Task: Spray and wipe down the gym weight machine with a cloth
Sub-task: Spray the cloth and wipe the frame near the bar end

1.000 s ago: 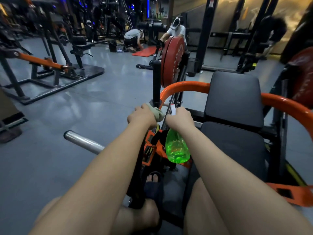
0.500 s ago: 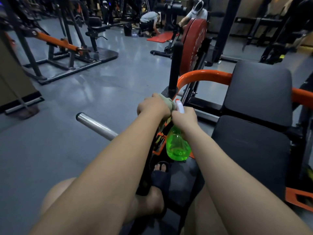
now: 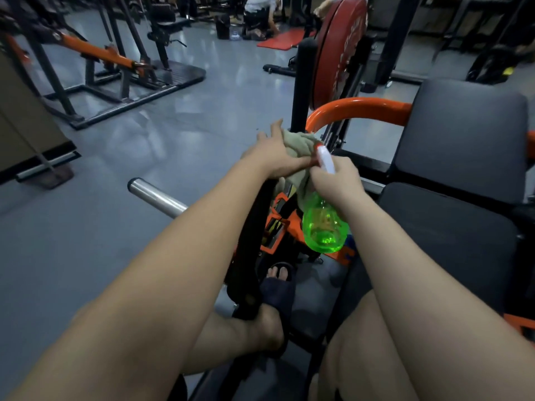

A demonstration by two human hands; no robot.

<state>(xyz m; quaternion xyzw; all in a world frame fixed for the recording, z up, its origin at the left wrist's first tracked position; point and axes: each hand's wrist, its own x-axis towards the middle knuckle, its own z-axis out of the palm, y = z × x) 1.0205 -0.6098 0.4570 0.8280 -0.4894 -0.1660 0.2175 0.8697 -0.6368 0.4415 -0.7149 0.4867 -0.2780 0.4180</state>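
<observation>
The left hand (image 3: 275, 157) lay over a crumpled pale green cloth (image 3: 298, 141). Its fingers were spread and mostly straight, and the palm pressed the cloth onto the upper end of a black slanted bar (image 3: 249, 256) of the orange-framed gym weight machine (image 3: 362, 107). A loose end of the cloth hung down below the thumb. The right hand (image 3: 337, 176) was clenched round the neck of a translucent bright green plastic spray bottle (image 3: 324, 227). The bottle's white trigger head (image 3: 325, 159) pointed at the cloth (whether its red tip actually touched the fabric could not be told). The bottle's body hung tilted beneath the hand, near the machine's lower orange brackets.

Just behind the cloth stood a black upright post (image 3: 302, 82), and beyond that a large red weight plate (image 3: 338, 53) on edge. Close along the right forearm sat the black padded seat (image 3: 451, 233), with the black back pad (image 3: 463, 125) above it, so that side was hemmed in. On the left a bare chrome round bar (image 3: 157, 195) jutted out from under the left forearm, its cut end free over the glossy grey floor (image 3: 202, 134). That floor lay open as far as the edge of a second black machine with an orange arm (image 3: 98, 53). Below the hands a foot in a dark slide sandal (image 3: 278, 287) rested beside the foot of the slanted bar. Far back, a red mat (image 3: 280, 39) lay on the floor, and a crouching person (image 3: 257, 10) was beside it.
</observation>
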